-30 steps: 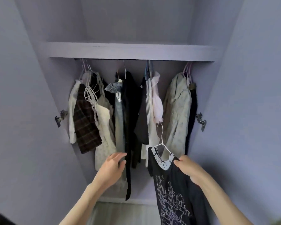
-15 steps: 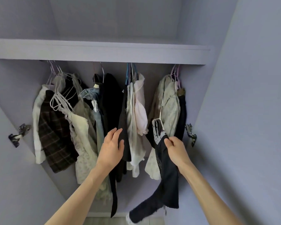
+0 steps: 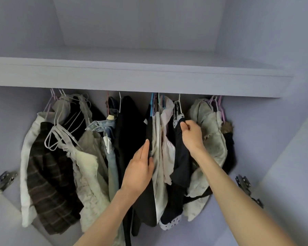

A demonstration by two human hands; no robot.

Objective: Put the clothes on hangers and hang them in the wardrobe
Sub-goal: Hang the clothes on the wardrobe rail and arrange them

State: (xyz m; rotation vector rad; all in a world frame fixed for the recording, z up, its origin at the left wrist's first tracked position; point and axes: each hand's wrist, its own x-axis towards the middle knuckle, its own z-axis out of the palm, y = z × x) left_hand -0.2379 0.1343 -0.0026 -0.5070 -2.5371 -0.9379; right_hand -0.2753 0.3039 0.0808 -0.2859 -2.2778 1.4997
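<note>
My right hand (image 3: 191, 134) grips the shoulder of a dark top (image 3: 180, 157) with a white dotted collar. The top hangs on a white hanger (image 3: 178, 105) whose hook reaches up under the shelf (image 3: 132, 77), between a pale pink garment (image 3: 167, 151) and a cream floral one (image 3: 212, 139). The rail itself is hidden behind the shelf edge. My left hand (image 3: 140, 167) lies with straight fingers against the hanging black (image 3: 130, 132) and white clothes, pressing them to the left.
Further left hang a blue denim piece (image 3: 108, 132), a cream lace top (image 3: 85, 166) and a brown plaid garment (image 3: 48, 183). Metal door hinges (image 3: 4, 178) sit on both side walls, the right hinge (image 3: 244, 183) near my forearm. The top shelf compartment holds nothing visible.
My right hand has lifted the dark top on its hanger up to the rail level, in among the hanging clothes. My left hand has moved up and pushed the neighbouring garments leftward.
</note>
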